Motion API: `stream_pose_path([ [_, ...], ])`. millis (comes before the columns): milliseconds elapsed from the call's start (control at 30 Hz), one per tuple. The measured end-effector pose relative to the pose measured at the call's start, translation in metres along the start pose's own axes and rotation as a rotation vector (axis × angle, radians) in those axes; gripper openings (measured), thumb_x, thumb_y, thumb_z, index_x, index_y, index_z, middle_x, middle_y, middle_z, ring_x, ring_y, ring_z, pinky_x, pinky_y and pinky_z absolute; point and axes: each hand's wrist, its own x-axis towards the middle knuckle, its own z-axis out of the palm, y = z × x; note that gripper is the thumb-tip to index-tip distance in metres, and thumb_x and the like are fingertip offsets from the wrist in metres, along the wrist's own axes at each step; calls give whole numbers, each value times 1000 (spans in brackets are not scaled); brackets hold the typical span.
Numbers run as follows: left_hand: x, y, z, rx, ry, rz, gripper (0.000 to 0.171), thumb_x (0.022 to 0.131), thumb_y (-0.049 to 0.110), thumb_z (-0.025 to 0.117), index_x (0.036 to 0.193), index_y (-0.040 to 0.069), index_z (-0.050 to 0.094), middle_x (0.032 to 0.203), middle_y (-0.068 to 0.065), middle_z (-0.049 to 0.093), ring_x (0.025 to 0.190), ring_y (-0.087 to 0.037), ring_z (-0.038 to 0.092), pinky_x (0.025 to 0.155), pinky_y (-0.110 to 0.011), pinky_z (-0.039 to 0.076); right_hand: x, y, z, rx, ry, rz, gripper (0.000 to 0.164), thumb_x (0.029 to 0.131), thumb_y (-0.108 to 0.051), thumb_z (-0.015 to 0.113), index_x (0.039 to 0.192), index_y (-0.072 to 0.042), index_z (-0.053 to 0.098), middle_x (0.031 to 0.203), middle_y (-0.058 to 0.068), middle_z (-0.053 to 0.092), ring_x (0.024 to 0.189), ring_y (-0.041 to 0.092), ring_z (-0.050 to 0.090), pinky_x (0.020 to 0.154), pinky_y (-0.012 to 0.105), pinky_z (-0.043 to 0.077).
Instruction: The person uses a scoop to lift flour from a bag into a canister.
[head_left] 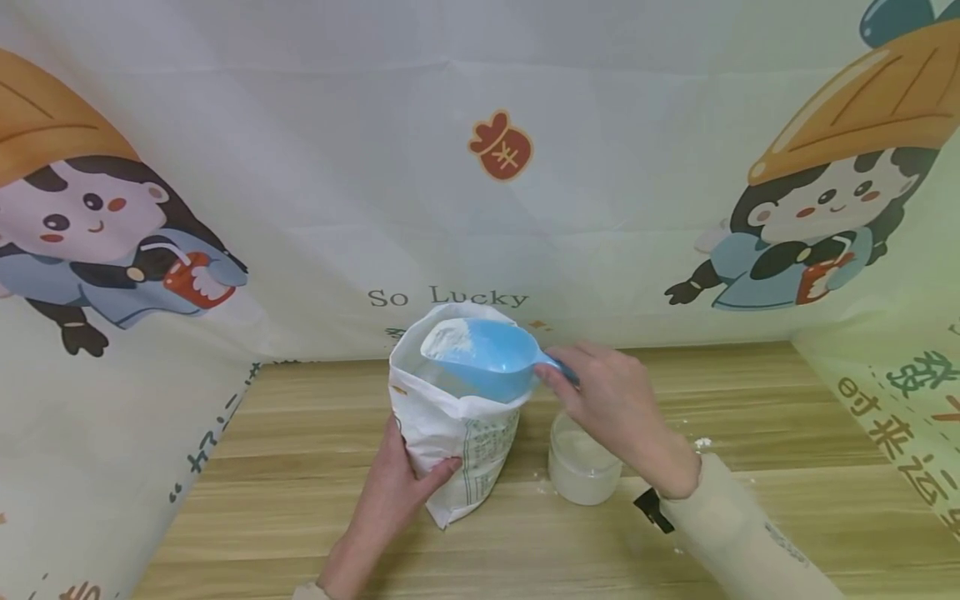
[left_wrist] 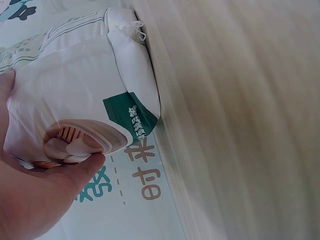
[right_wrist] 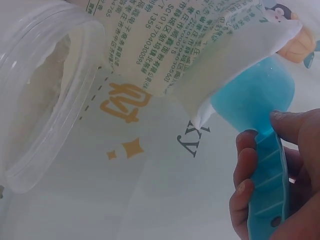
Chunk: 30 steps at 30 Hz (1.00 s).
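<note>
A white printed flour bag stands with its top gaping. My left hand grips its lower side, thumb on the near face; in the left wrist view the fingers of this hand wrap the bag. Over the bag's mouth my right hand holds a blue scoop by its handle, with white powder in the bowl. The right wrist view shows fingers curled round the ridged handle. A clear jar holding whitish powder stands right of the bag, below my right hand.
Small spots of white powder lie on the wood-grain table around the jar. A black strap hangs by my right sleeve. Behind the table rises a printed cloth backdrop, with side panels at left and right.
</note>
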Motion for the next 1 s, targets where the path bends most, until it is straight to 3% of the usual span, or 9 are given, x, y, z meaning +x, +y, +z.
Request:
stream_pose_path([
  [400,0,0,0,8,-5,-13,95,83,26,89,153,2,29,124,-20,61,113,-37,62,99,-58,50,-7,8,-16,32,65,8,20,93,-20,79,106,-5,77,91,7,75,73,22,68,60,38,55],
  [633,0,0,1,19,0,2,95,83,26,89,153,2,29,125,-20,61,114,-38,62,100,-59,50,-15,15,-23,30,77,46,21,92,-17,80,107,-3,75,96,9,75,81,25,70,68,44,58],
  [800,0,-1,2,31,3,23,96,83,28,88,154,2,28,126,-21,61,116,-39,62,100,-59,49,-22,21,-31,12,111,25,23,89,-14,82,107,-1,74,94,11,74,77,25,68,65,43,57],
  [1000,1,-2,1,2,-11,-1,97,83,27,89,155,4,28,128,-20,60,117,-38,61,102,-58,49,-32,29,-41,-3,123,21,24,86,-11,83,106,-1,74,93,11,74,74,22,66,61,41,55],
])
